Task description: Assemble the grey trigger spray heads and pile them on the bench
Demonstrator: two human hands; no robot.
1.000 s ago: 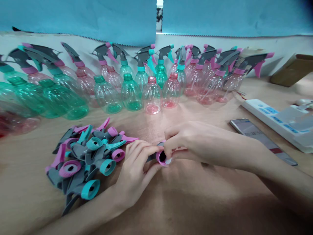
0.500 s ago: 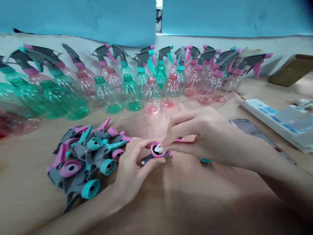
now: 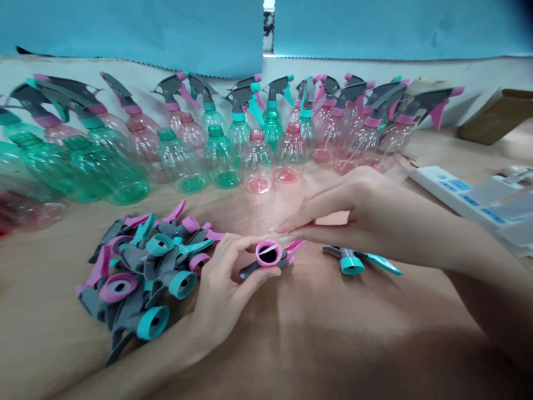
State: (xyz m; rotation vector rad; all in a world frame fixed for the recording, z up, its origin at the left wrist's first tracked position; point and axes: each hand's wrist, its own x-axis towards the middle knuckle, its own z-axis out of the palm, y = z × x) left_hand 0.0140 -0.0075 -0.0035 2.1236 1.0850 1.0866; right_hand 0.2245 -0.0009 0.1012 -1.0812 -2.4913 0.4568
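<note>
My left hand [image 3: 220, 283] grips a trigger spray head [image 3: 288, 257] between thumb and fingers. It is grey with a pink trigger, and the open mouth of its pink collar [image 3: 257, 256] faces me. A thin white sliver [image 3: 268, 251] shows across the dark inside of the collar. Just above and right of the collar, my right hand [image 3: 358, 203] is closed in a pinch, with a small whitish bit at the fingertips that I cannot make out. Below the right hand, a grey spray head with a teal collar [image 3: 352, 266] lies on the table.
A pile of grey, pink and teal spray heads [image 3: 137, 261] lies to the left. Behind stand rows of clear green and pink bottles [image 3: 257, 164], several with spray heads on. A white power strip [image 3: 462, 194] and a brown box [image 3: 495, 115] are at the right.
My right hand has moved up and slightly right, away from the collar mouth where it held a white piece. The teal-collared spray head now shows more fully. My left hand stays in place.
</note>
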